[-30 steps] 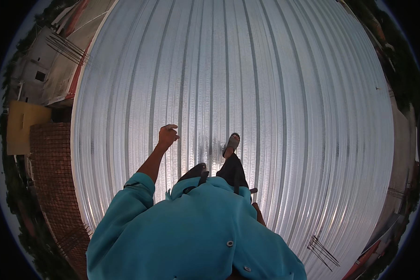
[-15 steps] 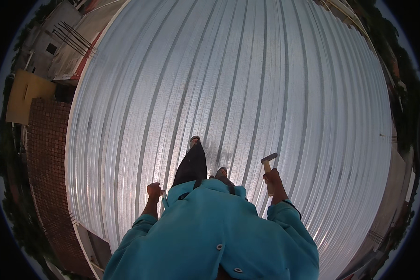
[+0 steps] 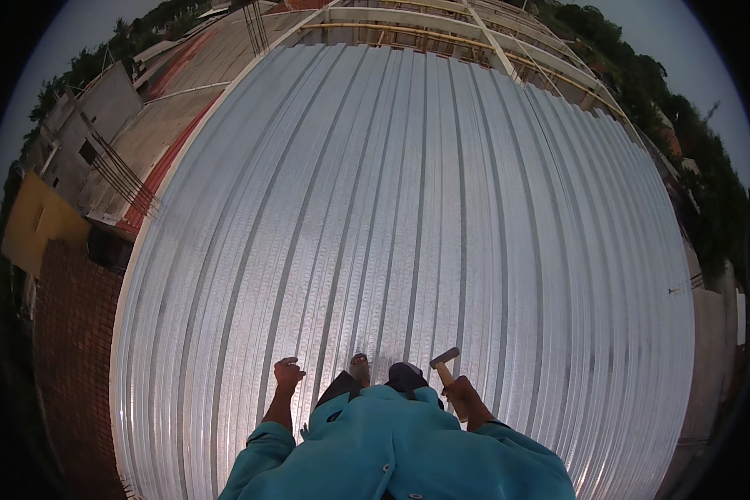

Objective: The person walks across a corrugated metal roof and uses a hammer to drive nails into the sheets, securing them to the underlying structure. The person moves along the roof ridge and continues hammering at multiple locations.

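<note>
I am standing on a ribbed, silvery metal roof deck (image 3: 375, 217). A hammer (image 3: 445, 359) with a dark head and a pale wooden handle is in my right hand (image 3: 459, 392), its fingers wrapped round the handle and the head pointing up and away from me. My left hand (image 3: 288, 375) is raised off the deck to the left of my feet, fingers curled closed. A small pale bit shows at its fingertips, too small to name. Neither hand touches the deck.
Open framing beams (image 3: 408, 17) lie beyond the deck's far edge. Steel rebar rods (image 3: 125, 179) stick out on the left, near a brick wall (image 3: 79, 333) lower down. Trees (image 3: 683, 150) stand past the right edge. A small object (image 3: 675, 291) lies near that side.
My view has tilted up, showing the far edge and beams. My feet have changed position in a step. The left hand has lifted forward; the hammer has swung inward, still in my right hand.
</note>
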`<control>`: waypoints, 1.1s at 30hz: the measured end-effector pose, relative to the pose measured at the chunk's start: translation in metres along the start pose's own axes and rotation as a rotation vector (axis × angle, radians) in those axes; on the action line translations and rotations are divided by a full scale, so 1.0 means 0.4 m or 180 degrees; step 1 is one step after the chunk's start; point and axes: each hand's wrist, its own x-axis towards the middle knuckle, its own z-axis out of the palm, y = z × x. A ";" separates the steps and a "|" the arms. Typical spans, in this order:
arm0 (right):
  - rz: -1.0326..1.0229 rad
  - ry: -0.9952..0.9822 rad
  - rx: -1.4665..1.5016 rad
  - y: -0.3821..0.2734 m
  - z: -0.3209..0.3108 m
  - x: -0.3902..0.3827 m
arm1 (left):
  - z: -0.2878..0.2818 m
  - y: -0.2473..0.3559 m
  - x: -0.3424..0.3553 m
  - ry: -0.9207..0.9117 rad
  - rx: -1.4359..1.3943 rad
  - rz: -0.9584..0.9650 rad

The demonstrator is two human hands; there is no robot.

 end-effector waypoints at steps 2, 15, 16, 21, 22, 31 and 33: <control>-0.0560 -0.0247 -0.0288 -0.161 -0.005 -0.002 | -0.033 0.102 0.224 0.0434 0.0421 0.0348; 0.0184 -0.0375 0.0129 -0.534 -0.288 0.508 | 0.279 0.583 0.960 -0.0034 0.0204 -0.1103; 0.0116 -0.0399 0.0272 -0.577 -0.319 0.566 | 0.260 0.593 0.966 0.0049 0.0086 -0.1196; -0.0495 0.0026 0.1729 -0.775 -0.501 0.794 | 0.379 0.814 1.189 -0.0079 0.0300 -0.1085; -0.0518 0.0140 0.1622 -0.851 -0.529 0.854 | 0.361 0.818 1.246 -0.0254 -0.0250 -0.0926; -0.1272 0.2185 0.0357 -1.601 -0.823 1.052 | 0.610 1.185 1.734 -0.0617 0.0348 -0.0597; -0.1246 0.2729 0.0758 -1.676 -0.848 1.083 | 0.694 1.320 1.867 -0.0857 0.0211 -0.0466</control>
